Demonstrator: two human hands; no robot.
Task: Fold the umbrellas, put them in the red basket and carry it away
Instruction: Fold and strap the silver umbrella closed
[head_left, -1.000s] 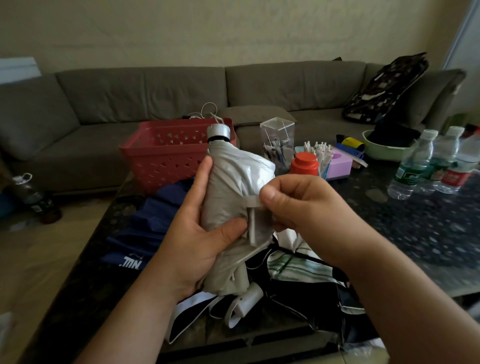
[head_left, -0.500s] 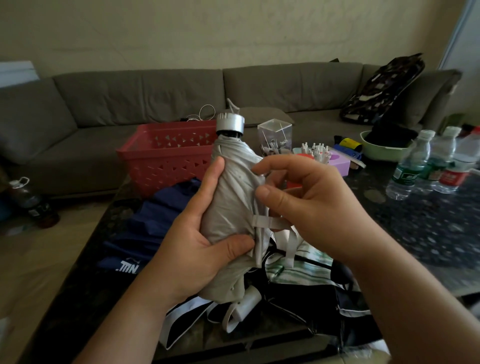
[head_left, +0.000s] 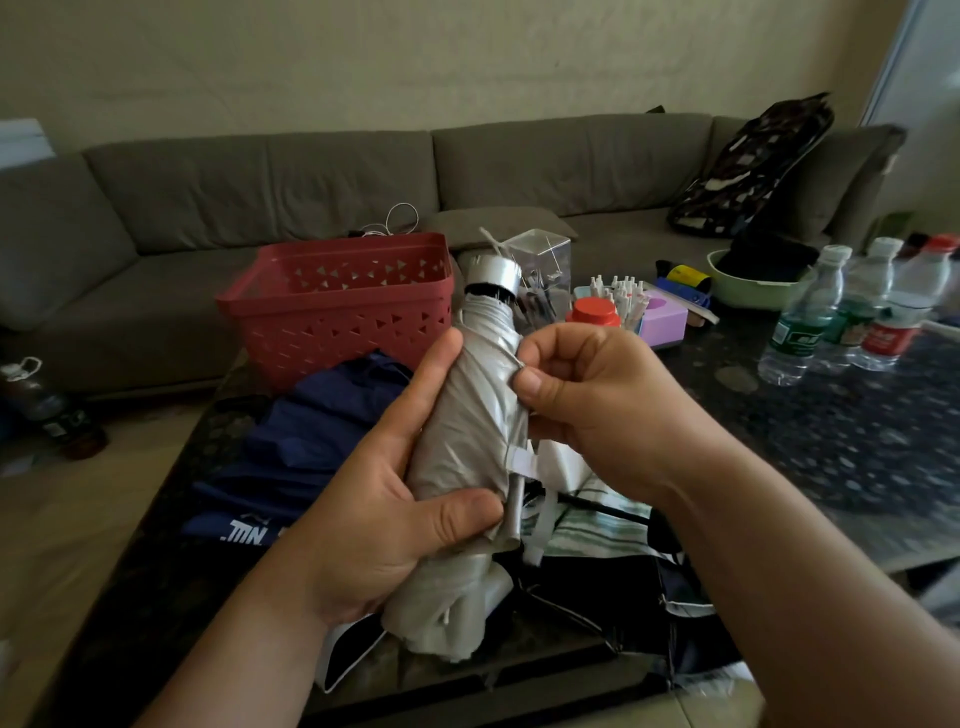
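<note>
1. Dark speckled table (head_left: 810, 441) in front of grey sofa (head_left: 332, 176); red basket (head_left: 343, 306) sits at the table's far left edge, well behind my hands.
2. My left hand (head_left: 374, 499) grasps the silver umbrella (head_left: 467, 415) around its lower half: fingers wrapped behind the fabric, thumb pressed across the front near the strap (head_left: 524, 462).
3. My right hand (head_left: 587, 400) is curled, thumb and fingertips pinching a fold of the canopy on the umbrella's right edge, up high.
4. Versus half a second ago: right hand has closed from spread fingers into a tight pinch and moved up the canopy; left hand keeps the same grasp; fabric looks wound tighter; strap still hangs loose, not fastened.
5. Umbrella's long axis is near upright, tilted slightly right at the top. Silver cap (head_left: 493, 273) points up and away from me, the other end down toward the table; I can't tell if it touches.
6. Umbrella is held above the table, in front of the basket, not in it.
7. Under and around it: a navy umbrella (head_left: 311, 441) lying left, a dark one with striped fabric (head_left: 597, 530) lying right, both unfolded on the table.
8. Farther right: water bottles (head_left: 852, 306), green bowl (head_left: 758, 291), clear pen holder (head_left: 540, 270), orange lid (head_left: 595, 312).
</note>
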